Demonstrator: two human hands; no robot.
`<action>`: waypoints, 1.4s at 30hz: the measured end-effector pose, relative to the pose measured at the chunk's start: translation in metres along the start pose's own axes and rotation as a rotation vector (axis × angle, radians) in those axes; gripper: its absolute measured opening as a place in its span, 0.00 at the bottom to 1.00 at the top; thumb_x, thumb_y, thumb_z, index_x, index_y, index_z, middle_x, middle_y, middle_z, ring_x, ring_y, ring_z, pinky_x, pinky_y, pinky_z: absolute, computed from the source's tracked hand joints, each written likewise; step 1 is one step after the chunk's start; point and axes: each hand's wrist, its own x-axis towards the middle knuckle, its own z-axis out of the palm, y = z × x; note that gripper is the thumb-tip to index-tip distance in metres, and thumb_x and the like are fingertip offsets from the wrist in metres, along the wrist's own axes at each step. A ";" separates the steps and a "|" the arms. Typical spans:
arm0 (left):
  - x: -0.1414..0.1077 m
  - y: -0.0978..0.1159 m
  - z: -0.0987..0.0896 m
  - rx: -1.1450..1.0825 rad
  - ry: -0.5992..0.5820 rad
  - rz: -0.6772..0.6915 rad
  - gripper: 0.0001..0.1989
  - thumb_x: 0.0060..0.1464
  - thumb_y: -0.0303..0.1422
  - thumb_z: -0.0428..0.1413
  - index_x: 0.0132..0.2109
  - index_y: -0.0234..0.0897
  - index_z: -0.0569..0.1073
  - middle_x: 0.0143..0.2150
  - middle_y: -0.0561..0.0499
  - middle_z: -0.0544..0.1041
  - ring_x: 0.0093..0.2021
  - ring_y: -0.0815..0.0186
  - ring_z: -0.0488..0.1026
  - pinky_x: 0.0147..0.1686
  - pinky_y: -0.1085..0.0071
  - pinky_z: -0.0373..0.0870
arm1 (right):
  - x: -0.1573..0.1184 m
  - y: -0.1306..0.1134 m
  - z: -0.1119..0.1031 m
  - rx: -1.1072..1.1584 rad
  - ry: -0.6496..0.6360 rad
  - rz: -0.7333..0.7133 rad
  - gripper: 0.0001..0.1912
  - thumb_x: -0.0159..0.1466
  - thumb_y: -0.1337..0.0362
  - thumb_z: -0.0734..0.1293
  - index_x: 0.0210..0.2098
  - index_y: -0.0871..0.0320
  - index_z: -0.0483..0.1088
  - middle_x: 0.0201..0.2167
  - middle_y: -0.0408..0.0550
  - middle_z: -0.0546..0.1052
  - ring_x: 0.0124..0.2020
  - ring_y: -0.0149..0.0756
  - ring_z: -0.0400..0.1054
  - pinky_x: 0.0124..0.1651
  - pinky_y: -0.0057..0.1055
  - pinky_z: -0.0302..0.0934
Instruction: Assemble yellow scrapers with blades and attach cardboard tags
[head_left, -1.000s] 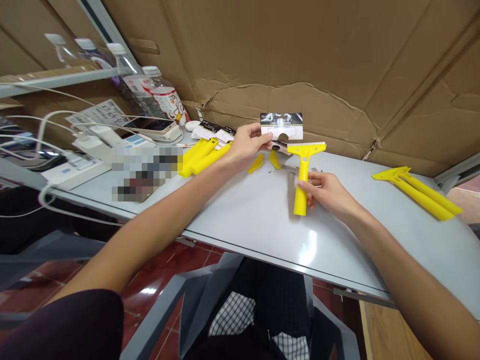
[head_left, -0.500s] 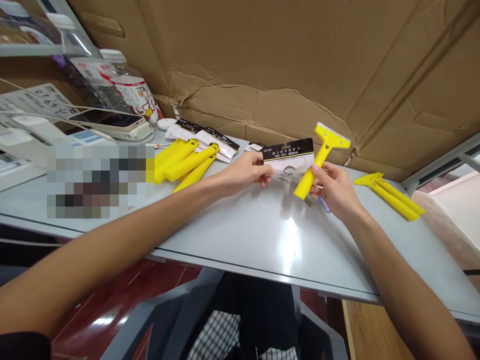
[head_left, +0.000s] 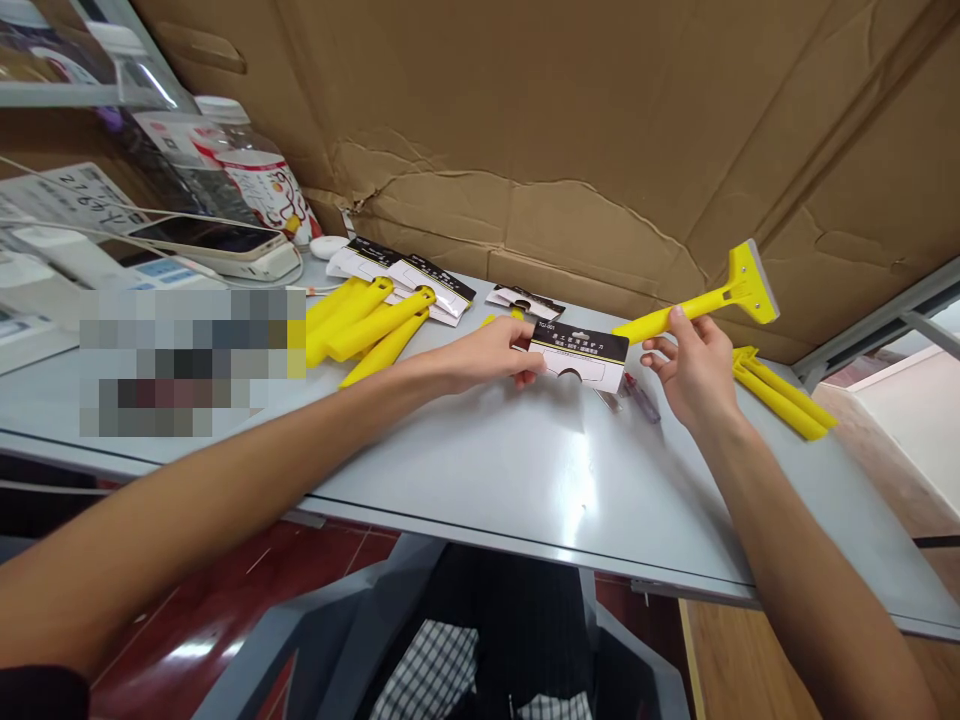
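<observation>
My left hand (head_left: 504,352) pinches the left end of a black-and-white card (head_left: 579,355) above the grey table. In my right hand (head_left: 694,365) is a yellow scraper (head_left: 660,322), its wide head with a pale blade edge pointing right and its handle end just behind the card. A screwdriver (head_left: 642,400) with a clear handle lies on the table below and between the hands. Beyond the card, another folded card (head_left: 525,300) rests on the table. Two yellow handles (head_left: 786,396) lie right of my right hand.
Several yellow scrapers (head_left: 382,325) with cards (head_left: 431,285) lie left of my left hand. Bottles (head_left: 259,175), a phone (head_left: 206,236) and white boxes stand farther left. A cardboard sheet (head_left: 525,120) rises behind the table (head_left: 465,470). A blurred patch hides part of the left.
The scraper has turned from upright to nearly level, head now to the right. My right hand has moved slightly right and up. The card has tilted and dropped a little, uncovering the folded card behind.
</observation>
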 end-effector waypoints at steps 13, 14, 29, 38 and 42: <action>0.003 -0.003 0.006 -0.141 0.091 0.049 0.04 0.52 0.31 0.64 0.33 0.37 0.76 0.33 0.49 0.82 0.35 0.63 0.79 0.40 0.65 0.74 | -0.007 -0.001 0.005 -0.068 -0.069 0.043 0.26 0.58 0.41 0.79 0.42 0.49 0.69 0.46 0.47 0.77 0.43 0.39 0.76 0.36 0.32 0.71; 0.003 -0.003 0.006 -0.136 0.090 0.054 0.04 0.51 0.32 0.64 0.34 0.37 0.77 0.34 0.49 0.83 0.36 0.63 0.79 0.41 0.65 0.74 | -0.006 -0.001 0.004 -0.055 -0.050 0.028 0.26 0.58 0.41 0.79 0.42 0.49 0.68 0.48 0.47 0.77 0.44 0.39 0.76 0.37 0.32 0.71; 0.002 -0.003 0.008 -0.131 0.151 0.098 0.04 0.52 0.32 0.65 0.34 0.38 0.78 0.36 0.50 0.82 0.38 0.64 0.77 0.41 0.67 0.74 | -0.008 0.004 0.007 -0.072 -0.120 0.073 0.24 0.58 0.43 0.80 0.42 0.50 0.71 0.43 0.46 0.79 0.41 0.37 0.76 0.34 0.31 0.71; 0.000 -0.002 0.027 -0.429 0.194 0.060 0.08 0.57 0.30 0.64 0.45 0.36 0.77 0.48 0.45 0.84 0.47 0.61 0.82 0.50 0.60 0.82 | -0.026 0.003 0.022 -0.087 -0.279 0.162 0.21 0.57 0.50 0.82 0.37 0.55 0.74 0.47 0.52 0.81 0.47 0.43 0.77 0.42 0.35 0.75; -0.003 -0.003 0.032 -0.445 0.166 -0.011 0.09 0.58 0.29 0.64 0.45 0.36 0.74 0.46 0.44 0.83 0.44 0.61 0.82 0.47 0.60 0.83 | -0.026 0.005 0.023 -0.125 -0.287 0.218 0.25 0.54 0.48 0.83 0.39 0.57 0.75 0.46 0.53 0.81 0.44 0.41 0.77 0.42 0.36 0.74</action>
